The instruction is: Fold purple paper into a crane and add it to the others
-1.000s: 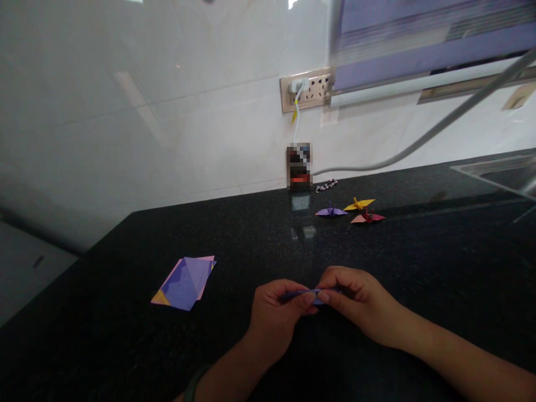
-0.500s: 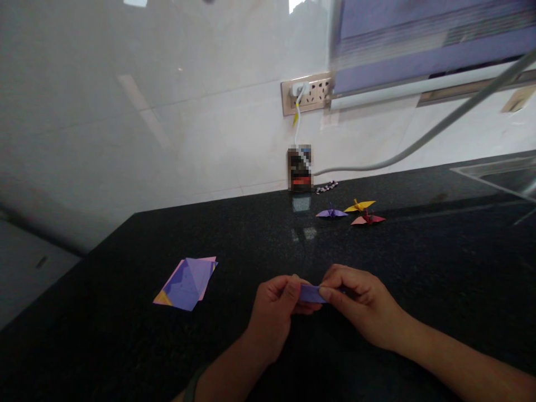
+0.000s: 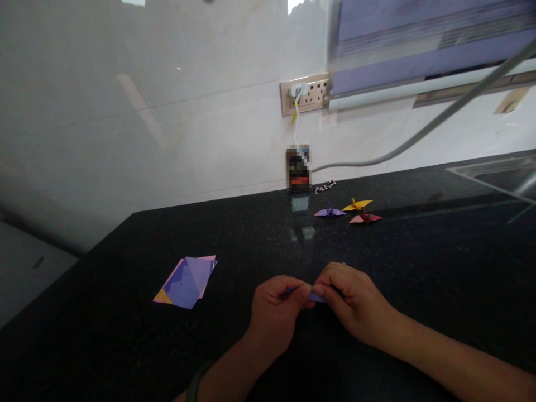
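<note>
A small folded piece of purple origami paper point(image 3: 317, 298) is pinched between my two hands above the dark counter. My left hand point(image 3: 276, 312) grips its left side, thumb on top and fingers behind. From the right, my right hand point(image 3: 354, 298) pinches it between thumb and forefinger, the two thumbs nearly touching. Most of the paper is hidden by my fingers. Beyond my hands sit a purple paper crane point(image 3: 330, 212), a yellow paper crane point(image 3: 357, 205) and a red paper crane point(image 3: 365, 218), wings spread.
Loose sheets of purple, pink and yellow paper point(image 3: 186, 282) lie on the black counter point(image 3: 125, 346) to the left. A phone-like device with a blurred front point(image 3: 298, 168) leans against the wall below a socket point(image 3: 310, 94). A grey cable point(image 3: 402, 148) runs right. A patterned strip point(image 3: 325, 187) lies nearby.
My hands have come closer together on the purple paper, and my left thumb has slid right along it. Less of the paper shows now. The cranes and sheets stay where they were.
</note>
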Available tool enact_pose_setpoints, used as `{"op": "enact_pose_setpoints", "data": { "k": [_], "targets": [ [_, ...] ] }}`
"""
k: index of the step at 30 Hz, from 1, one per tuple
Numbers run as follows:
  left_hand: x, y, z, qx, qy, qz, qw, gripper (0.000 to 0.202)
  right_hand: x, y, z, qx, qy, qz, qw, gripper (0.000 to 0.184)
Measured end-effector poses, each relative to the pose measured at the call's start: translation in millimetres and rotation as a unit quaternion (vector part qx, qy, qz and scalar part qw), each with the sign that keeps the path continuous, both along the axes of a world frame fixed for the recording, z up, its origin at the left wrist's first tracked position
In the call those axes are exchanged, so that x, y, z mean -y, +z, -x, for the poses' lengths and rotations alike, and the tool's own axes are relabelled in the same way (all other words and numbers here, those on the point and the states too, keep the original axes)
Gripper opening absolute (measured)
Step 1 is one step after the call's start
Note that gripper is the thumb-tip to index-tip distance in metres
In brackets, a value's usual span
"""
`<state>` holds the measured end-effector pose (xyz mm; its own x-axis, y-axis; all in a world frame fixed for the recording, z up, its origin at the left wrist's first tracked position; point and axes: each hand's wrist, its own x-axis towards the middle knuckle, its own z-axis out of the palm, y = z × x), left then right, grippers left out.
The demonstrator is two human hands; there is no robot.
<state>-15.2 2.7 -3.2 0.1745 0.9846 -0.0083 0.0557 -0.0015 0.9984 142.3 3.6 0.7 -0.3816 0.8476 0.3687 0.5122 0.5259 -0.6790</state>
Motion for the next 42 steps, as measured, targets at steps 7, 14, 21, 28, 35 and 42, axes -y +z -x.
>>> {"op": "enact_pose_setpoints", "data": {
  "k": [7,14,21,28,35,42],
  "targets": [
    [-8,1.8,3,-0.013,0.044,0.027,0.999,0.013,-9,-1.9,-4,0.002,0.021,0.066,0.998,0.015],
    [-12,1.8,8,-0.081,0.037,-0.013,0.996,0.018,-8,-1.1,-4,0.033,-0.01,0.03,0.999,0.016],
    [-18,9.5,14,-0.101,0.034,-0.05,0.993,0.02,-7,-0.4,-9,-0.01,0.035,0.155,0.987,0.017],
    [-30,26.1,11,0.009,0.028,-0.026,0.999,0.022,-16,4.2,-2,-0.118,0.01,0.239,0.964,0.024],
    [-32,24.6,-2,0.056,0.055,-0.007,0.997,0.028,-20,7.2,10,-0.196,0.038,0.257,0.945,0.027],
    [-26,19.2,-6,-0.016,0.059,-0.048,0.997,0.026,-18,1.3,15,-0.12,-0.001,0.156,0.98,0.036]
  ]
}}
